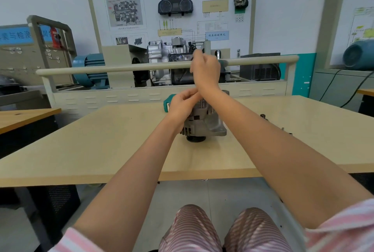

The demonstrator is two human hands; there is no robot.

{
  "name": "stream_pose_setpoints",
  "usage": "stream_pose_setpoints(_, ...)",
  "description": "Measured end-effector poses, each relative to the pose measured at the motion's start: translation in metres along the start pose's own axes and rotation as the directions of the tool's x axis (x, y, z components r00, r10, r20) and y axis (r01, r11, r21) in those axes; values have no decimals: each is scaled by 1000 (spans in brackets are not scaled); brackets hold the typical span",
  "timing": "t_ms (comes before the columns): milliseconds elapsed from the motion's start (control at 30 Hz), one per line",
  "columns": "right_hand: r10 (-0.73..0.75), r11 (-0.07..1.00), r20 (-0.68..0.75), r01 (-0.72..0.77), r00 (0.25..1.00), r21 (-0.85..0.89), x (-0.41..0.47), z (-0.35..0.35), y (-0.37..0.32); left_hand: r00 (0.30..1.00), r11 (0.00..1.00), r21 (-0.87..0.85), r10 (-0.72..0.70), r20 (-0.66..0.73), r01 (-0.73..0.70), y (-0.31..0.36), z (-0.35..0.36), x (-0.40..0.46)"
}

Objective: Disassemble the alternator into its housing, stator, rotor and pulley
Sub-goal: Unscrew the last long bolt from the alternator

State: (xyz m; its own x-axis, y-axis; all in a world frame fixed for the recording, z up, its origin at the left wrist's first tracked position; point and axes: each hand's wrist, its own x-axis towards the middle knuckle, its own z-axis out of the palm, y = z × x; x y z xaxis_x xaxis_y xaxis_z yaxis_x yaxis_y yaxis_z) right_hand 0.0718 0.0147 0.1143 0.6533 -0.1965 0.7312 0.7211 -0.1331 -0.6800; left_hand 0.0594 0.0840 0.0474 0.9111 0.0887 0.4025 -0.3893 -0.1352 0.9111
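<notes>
The grey alternator (204, 122) stands on the beige table (101, 140) with its dark pulley (196, 138) facing down. My left hand (182, 106) grips the alternator's upper left side, fingers curled over its top. Above the alternator, my right hand (205, 68) is raised and seen from the back, blurred, with curled fingers. Whether it holds anything is hidden. My right wrist crosses in front of the alternator's top, hiding that part.
A teal tool (169, 102) lies just behind my left hand. Small sockets (263, 116) sit on the table to the right. A rail (121, 68) and a training stand with a gearbox (162, 53) rise behind the table.
</notes>
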Motion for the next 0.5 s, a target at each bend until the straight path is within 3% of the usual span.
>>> stream_pose_setpoints(100,218,881,91,-235,972,411,11,-6,-4,1000,1000,24,3,-6,-3,0,0,1)
stream_pose_setpoints(200,264,790,160,-308,951,530,16,-6,-6,1000,1000,14,-11,-27,12,1,1,2)
stream_pose_setpoints(300,151,950,89,-170,984,264,8,-1,-1,999,1000,11,-12,-33,12,2,2,2)
stream_pose_setpoints(367,-94,993,69,98,993,-64,-2,1,7,999,999,35,-4,-45,6,3,2,2)
stream_pose_setpoints(400,-226,920,82,240,971,-309,-6,3,11,998,998,56,-5,-66,9,3,2,3)
stream_pose_setpoints(433,-317,779,108,324,942,-537,-12,5,14,996,997,77,-16,-83,22,3,1,4)
stream_pose_setpoints(467,-368,648,121,348,922,-678,-16,8,15,995,995,95,-28,-93,37,3,1,4)
stream_pose_setpoints(500,-387,589,108,336,916,-735,-18,10,16,995,993,104,-40,-96,50,3,1,4)
